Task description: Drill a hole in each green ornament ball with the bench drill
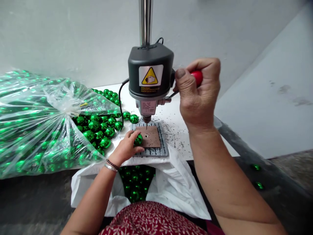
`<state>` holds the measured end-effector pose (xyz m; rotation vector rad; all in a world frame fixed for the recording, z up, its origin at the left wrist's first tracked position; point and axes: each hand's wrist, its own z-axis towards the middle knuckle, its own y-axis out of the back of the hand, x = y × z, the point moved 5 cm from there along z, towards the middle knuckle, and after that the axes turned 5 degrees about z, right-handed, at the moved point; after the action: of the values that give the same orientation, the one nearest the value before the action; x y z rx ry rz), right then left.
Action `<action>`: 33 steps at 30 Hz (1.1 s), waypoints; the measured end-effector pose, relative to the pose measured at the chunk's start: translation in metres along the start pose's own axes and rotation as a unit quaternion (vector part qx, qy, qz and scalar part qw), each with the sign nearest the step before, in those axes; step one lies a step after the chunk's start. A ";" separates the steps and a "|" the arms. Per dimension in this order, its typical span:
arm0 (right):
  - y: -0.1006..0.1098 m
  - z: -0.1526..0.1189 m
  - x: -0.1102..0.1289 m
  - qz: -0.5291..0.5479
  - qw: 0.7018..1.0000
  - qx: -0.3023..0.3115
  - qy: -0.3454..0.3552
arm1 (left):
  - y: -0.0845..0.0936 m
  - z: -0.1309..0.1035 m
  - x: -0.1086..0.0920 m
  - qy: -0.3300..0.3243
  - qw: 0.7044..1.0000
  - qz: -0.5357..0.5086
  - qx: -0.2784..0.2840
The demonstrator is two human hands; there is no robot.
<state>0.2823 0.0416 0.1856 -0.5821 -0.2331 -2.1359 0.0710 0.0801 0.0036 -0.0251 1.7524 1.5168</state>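
My left hand (pixel 128 144) grips a shiny green ball (pixel 138 140) at the left side of a brown board (pixel 153 137). A small hole shows in the board, right of the ball. Beneath the board lies the metal base (pixel 163 151) of a drill press (pixel 151 71). Its thin drill bit (pixel 146 125) points down over the board, apart from the ball. Up at the right of the machine, my right hand (pixel 199 89) is closed around the lever, whose red knob (pixel 197 78) shows between the fingers.
A clear plastic bag (pixel 65 104) full of green balls lies at the left, with loose balls (pixel 105 130) beside it. Dark shavings scatter over the white table (pixel 193 143). An open white sack (pixel 171 189) below the table edge holds more balls. Two balls (pixel 258 185) lie at the lower right.
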 end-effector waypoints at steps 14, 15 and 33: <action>-0.003 0.001 0.000 0.012 1.000 -0.006 -0.011 | -0.004 0.019 0.003 0.193 0.879 -0.435 0.017; -0.003 0.001 0.001 0.013 1.000 -0.006 -0.011 | -0.007 0.022 0.003 0.198 0.875 -0.441 0.023; -0.002 0.002 0.006 -0.018 1.000 -0.004 -0.016 | -0.017 0.038 -0.018 0.141 0.955 -0.256 0.045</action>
<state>0.2781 0.0395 0.1905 -0.6213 -0.2555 -2.1637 0.1124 0.0985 0.0015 -0.6290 1.8473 1.0879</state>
